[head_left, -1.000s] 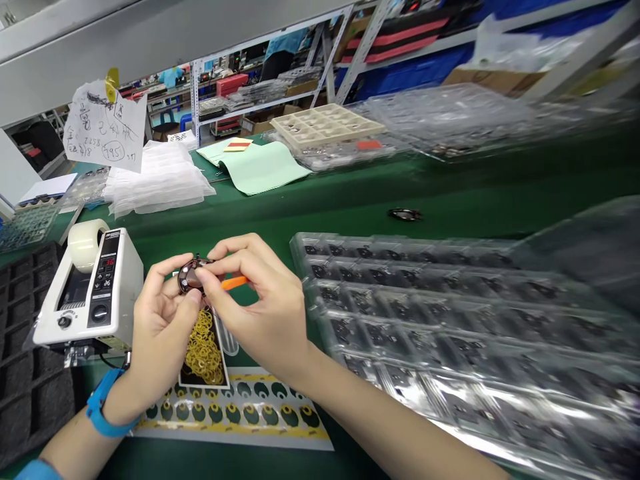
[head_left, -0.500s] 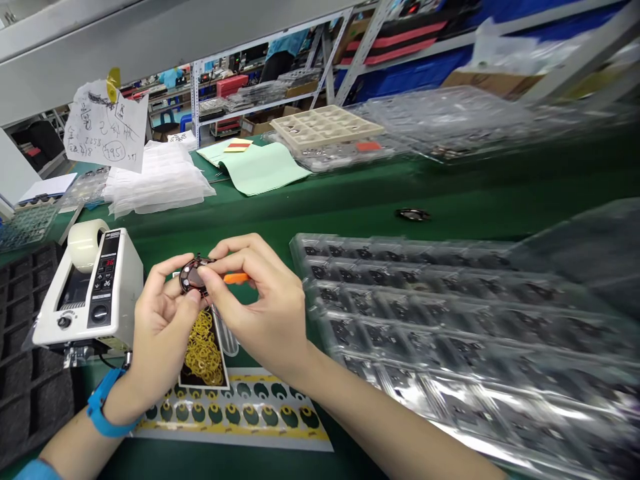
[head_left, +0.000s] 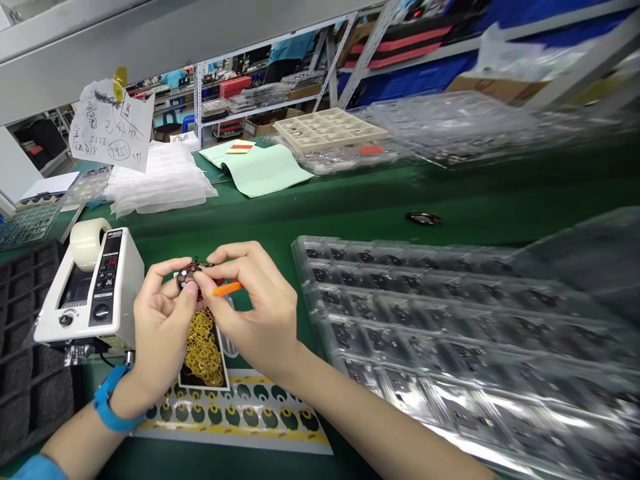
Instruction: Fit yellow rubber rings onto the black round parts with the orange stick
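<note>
A small round dark part (head_left: 188, 275) is pinched between the fingers of my left hand (head_left: 163, 320), which wears a blue wristband. My right hand (head_left: 260, 307) touches the same part with its fingertips and also holds an orange-tipped tool (head_left: 227, 289); the rest of the tool is hidden by the hand. Below both hands lies a white-edged box (head_left: 227, 377) of yellow rings (head_left: 204, 350). It rests on a sticker sheet (head_left: 250, 437) with rows of yellow and dark green shapes.
A tape dispenser (head_left: 107, 287) and a black foam tray (head_left: 30, 347) stand at left. Clear compartment trays (head_left: 380, 307) with dark parts fill the right. Another dark part (head_left: 423, 218) lies behind them. Farther back are green paper (head_left: 267, 170) and a beige tray (head_left: 330, 130).
The orange-tipped tool has swung lower and to the left with my right hand's fingers. My left thumb has shifted slightly up across the round part. The view has moved a little.
</note>
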The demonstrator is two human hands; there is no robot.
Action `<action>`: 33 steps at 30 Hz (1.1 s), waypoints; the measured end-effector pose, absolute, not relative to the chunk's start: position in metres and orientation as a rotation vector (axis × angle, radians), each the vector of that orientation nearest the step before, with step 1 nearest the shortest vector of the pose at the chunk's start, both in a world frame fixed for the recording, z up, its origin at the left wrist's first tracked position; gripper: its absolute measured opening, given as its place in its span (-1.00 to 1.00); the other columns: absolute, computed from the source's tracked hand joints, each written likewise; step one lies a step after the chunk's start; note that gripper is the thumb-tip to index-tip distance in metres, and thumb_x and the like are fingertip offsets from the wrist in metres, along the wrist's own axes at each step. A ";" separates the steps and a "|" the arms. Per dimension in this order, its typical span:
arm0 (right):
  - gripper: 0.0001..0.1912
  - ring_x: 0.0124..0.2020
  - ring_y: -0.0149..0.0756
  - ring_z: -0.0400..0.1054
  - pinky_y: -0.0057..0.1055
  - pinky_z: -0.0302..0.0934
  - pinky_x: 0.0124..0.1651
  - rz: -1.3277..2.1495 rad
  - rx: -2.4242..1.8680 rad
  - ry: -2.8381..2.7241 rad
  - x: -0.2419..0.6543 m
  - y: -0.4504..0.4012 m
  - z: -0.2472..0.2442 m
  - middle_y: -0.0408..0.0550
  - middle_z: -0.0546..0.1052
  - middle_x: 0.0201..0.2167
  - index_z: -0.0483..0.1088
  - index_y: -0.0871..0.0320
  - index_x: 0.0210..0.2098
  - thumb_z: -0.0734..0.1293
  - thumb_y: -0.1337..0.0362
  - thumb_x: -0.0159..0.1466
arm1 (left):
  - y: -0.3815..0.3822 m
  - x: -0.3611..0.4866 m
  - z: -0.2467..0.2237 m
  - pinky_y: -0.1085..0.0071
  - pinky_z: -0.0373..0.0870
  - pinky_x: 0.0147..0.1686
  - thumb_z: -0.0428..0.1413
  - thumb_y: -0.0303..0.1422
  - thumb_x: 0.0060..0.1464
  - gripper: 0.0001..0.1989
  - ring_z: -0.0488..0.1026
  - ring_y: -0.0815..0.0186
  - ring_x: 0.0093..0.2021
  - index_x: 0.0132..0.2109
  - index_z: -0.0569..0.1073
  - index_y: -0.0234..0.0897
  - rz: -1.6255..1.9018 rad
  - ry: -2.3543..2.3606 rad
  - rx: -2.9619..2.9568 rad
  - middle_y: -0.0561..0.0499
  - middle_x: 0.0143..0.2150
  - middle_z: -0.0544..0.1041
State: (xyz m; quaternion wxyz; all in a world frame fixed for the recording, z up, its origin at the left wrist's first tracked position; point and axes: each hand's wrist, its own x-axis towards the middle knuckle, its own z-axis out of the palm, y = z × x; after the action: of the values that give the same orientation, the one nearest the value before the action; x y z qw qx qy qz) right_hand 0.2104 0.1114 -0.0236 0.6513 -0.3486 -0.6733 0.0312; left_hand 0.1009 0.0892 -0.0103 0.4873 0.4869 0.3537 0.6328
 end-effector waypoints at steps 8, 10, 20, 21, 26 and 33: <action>-0.94 -0.29 -0.36 0.37 -0.49 0.26 -0.39 0.414 -0.827 -1.620 0.219 0.111 -0.012 -0.07 0.42 -0.29 0.37 0.14 -0.27 0.31 0.39 0.25 | 0.087 0.099 -0.010 0.55 0.55 -0.33 0.19 -0.43 0.15 -0.86 0.61 0.34 -0.31 -0.13 0.43 -0.24 1.584 0.846 1.182 0.04 -0.32 0.62; -0.94 -0.37 -0.41 0.33 -0.52 0.23 -0.42 0.530 -0.798 -1.630 0.221 0.111 -0.008 -0.11 0.40 -0.34 0.35 0.15 -0.35 0.28 0.41 0.25 | 0.086 0.098 -0.010 0.56 0.55 -0.33 0.18 -0.44 0.16 -0.86 0.61 0.35 -0.29 -0.13 0.42 -0.25 1.589 0.865 1.198 0.04 -0.32 0.62; -0.85 -0.51 -0.46 0.11 -0.52 0.12 -0.48 0.858 -0.816 -1.618 0.226 0.119 0.000 -0.19 0.25 -0.47 0.17 0.13 -0.51 0.24 0.40 0.16 | 0.087 0.101 -0.013 0.55 0.52 -0.35 0.10 -0.40 0.19 -0.87 0.59 0.35 -0.26 -0.10 0.35 -0.25 1.523 0.963 1.323 -0.01 -0.25 0.61; -0.84 -0.51 -0.45 0.11 -0.52 0.12 -0.48 0.837 -0.836 -1.630 0.227 0.120 0.000 -0.19 0.25 -0.48 0.16 0.13 -0.51 0.24 0.41 0.16 | 0.089 0.100 -0.013 0.53 0.51 -0.35 0.08 -0.40 0.20 -0.87 0.58 0.35 -0.26 -0.10 0.34 -0.25 1.502 0.984 1.361 0.00 -0.26 0.60; -0.86 -0.47 -0.40 0.21 -0.47 0.12 -0.45 0.520 -0.863 -1.837 0.232 0.120 -0.002 -0.13 0.37 -0.45 0.24 0.15 -0.47 0.23 0.45 0.19 | 0.096 0.081 -0.001 0.52 0.40 -0.35 0.06 -0.49 0.11 -0.90 0.49 0.39 -0.37 -0.23 0.44 -0.27 1.226 1.227 1.869 0.06 -0.36 0.55; -0.83 -0.45 -0.35 0.35 -0.43 0.21 -0.44 -0.280 -0.591 -1.812 0.245 0.094 0.001 -0.06 0.50 -0.39 0.38 0.09 -0.21 0.31 0.44 0.22 | 0.096 0.073 0.017 0.52 0.27 -0.50 0.14 -0.44 -0.06 -0.95 0.33 0.41 -0.50 -0.45 0.43 -0.29 1.325 1.337 1.767 0.09 -0.53 0.44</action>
State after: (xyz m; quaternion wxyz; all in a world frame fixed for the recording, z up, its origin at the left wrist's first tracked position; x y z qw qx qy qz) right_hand 0.2453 0.0937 0.0006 0.5710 -0.2519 -0.7722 -0.1192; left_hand 0.0728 0.0957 0.0166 0.2761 0.6579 0.4978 0.4931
